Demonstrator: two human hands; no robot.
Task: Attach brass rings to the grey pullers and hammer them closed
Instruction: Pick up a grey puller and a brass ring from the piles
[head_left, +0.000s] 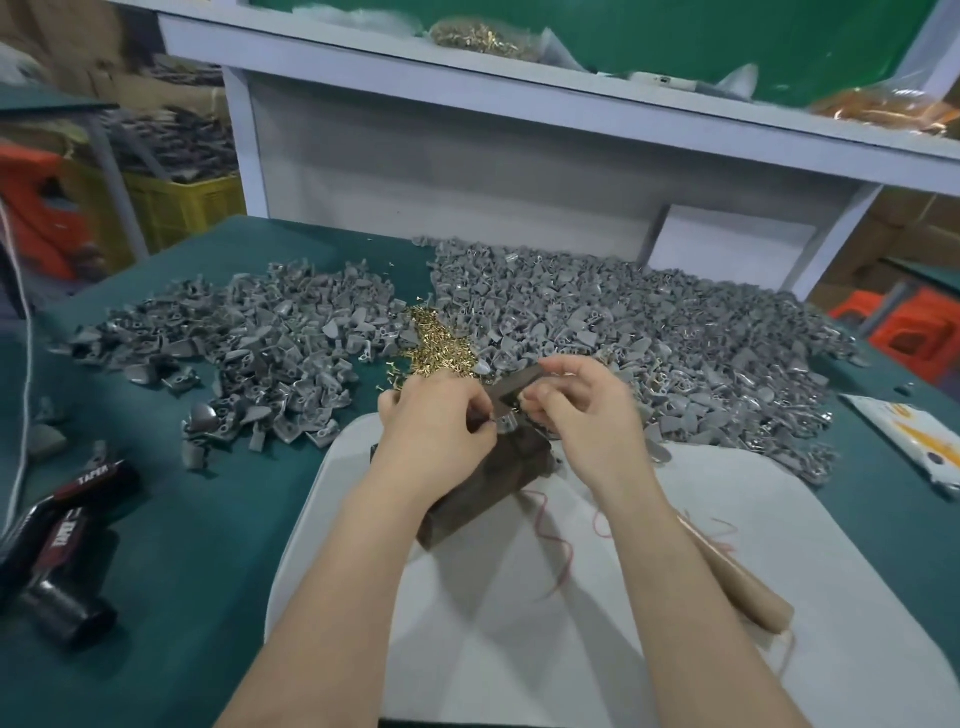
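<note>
Seen from the head camera, both hands meet above a dark wooden block (493, 483), which sits on a white cloth (519, 649) at the near edge of the green worktop (182, 545). The left hand (436, 423) and right hand (576, 410) have curled fingers and pinch one small grey puller (506, 425) between them. It is dull and blurred. Loose grey pullers (649, 332), matte wedges with eyelets, lie heaped towards the far edge. Shiny brass rings (436, 343) are piled among them.

Left hand (436, 421) and right hand (576, 415) pinch one small grey wedge-shaped puller (506, 423) above a dark wooden block (488, 483) on a green worktop (208, 519) (tiny brass rings (436, 343) heaped behind).
</note>
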